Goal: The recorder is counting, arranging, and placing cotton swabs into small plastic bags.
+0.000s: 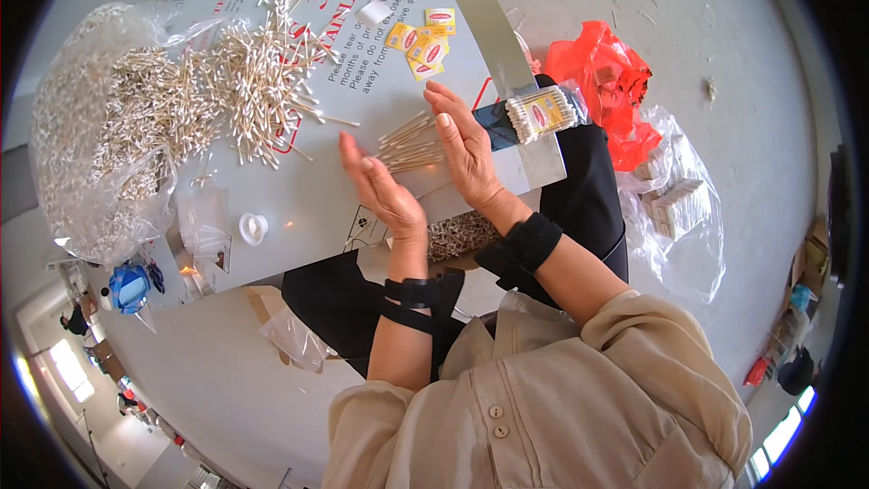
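A small bunch of cotton swabs (415, 145) lies on the metal-topped table between my two hands, its sticks roughly side by side. My left hand (385, 195) is at the near left of the bunch, fingers stretched out and palm turned inward. On the other side, my right hand (466, 147) faces it with straight fingers, thumb apart. Both hands seem to border the bunch without gripping it; whether they touch it is partly hidden. Right of my right hand, a clear-wrapped pack of swabs (543, 116) with a yellow label rests at the table edge.
Loose swabs (262, 81) are heaped at left, beside a large clear bag of swabs (136, 118). Yellow cards (424, 43) lie at the far side. A small white round dish (253, 228) sits near the front edge. Red (597, 72) and clear bags (683, 204) are at right.
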`<state>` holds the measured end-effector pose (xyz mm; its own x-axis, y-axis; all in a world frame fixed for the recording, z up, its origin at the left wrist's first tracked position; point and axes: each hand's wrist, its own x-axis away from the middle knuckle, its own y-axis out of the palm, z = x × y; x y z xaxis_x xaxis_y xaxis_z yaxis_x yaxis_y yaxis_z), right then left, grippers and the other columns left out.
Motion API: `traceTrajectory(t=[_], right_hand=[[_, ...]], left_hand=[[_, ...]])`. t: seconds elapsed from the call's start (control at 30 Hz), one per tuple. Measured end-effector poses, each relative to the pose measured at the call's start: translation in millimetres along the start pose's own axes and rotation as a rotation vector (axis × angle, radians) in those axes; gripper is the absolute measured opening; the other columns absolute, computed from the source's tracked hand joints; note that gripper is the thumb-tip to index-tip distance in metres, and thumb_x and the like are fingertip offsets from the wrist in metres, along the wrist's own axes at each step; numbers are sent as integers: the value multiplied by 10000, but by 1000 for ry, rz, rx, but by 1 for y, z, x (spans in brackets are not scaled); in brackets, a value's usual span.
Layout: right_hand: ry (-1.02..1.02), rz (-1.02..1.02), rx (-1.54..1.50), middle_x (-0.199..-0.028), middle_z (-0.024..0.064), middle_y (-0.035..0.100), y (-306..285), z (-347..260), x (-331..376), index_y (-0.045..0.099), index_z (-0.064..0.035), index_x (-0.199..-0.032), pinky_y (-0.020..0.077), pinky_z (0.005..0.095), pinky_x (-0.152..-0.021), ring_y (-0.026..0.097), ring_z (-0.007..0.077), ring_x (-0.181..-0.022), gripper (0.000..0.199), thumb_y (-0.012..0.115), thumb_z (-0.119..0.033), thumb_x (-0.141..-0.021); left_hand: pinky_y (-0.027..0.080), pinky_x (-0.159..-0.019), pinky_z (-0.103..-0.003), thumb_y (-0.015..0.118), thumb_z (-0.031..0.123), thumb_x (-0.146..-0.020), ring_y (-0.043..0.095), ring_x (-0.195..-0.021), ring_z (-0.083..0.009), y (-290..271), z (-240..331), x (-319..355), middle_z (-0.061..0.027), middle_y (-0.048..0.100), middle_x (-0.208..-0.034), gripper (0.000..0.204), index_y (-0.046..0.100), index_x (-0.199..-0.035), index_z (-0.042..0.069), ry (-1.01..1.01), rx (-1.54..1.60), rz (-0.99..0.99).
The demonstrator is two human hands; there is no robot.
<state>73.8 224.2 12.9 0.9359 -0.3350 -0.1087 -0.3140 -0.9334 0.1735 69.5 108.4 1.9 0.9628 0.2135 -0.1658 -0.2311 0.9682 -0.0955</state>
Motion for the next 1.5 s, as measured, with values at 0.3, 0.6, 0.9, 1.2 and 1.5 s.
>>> traceTrajectory(t=[0.3,0.6,0.9,1.2,1.5], right_hand=[[101,77,-170,-1379,141,525,-22,4,-6,564,55,-1260,383,308,-1045,502,201,-1234,403,469,-271,-1042],[117,65,-143,-1340,131,558,-24,-1,-5,601,45,-1214,403,296,-1022,527,176,-1189,365,506,-255,-1030],[90,58,-72,-1328,151,567,-26,-2,-4,609,40,-1188,409,308,-1017,533,193,-1188,327,515,-225,-1023],[87,49,-69,-1320,150,572,-22,-2,-5,608,42,-1184,412,305,-1010,538,194,-1180,328,514,-227,-1023],[140,31,-111,-1378,115,528,-28,-1,-6,590,45,-1231,389,297,-1078,500,163,-1236,395,454,-278,-1049]], left_hand=[[356,-1059,-442,655,142,-885,466,-1231,-308,-28,11,6,-138,534,-1277,360,570,-1215,24,203,-312,-179],[410,-890,-419,735,21,-694,518,-992,-284,-26,23,-8,-48,570,-989,218,660,-887,90,494,-818,-371],[407,-883,-405,710,6,-695,534,-1005,-265,-33,31,3,-37,591,-952,143,626,-795,64,540,-862,-479],[379,-974,-447,741,94,-725,485,-1161,-300,-25,33,-5,-93,548,-1197,399,608,-1100,71,502,-885,-464],[88,-1166,-585,670,523,-810,126,-1483,-388,-8,31,25,-228,189,-1582,976,246,-1498,-23,365,-1118,-681]])
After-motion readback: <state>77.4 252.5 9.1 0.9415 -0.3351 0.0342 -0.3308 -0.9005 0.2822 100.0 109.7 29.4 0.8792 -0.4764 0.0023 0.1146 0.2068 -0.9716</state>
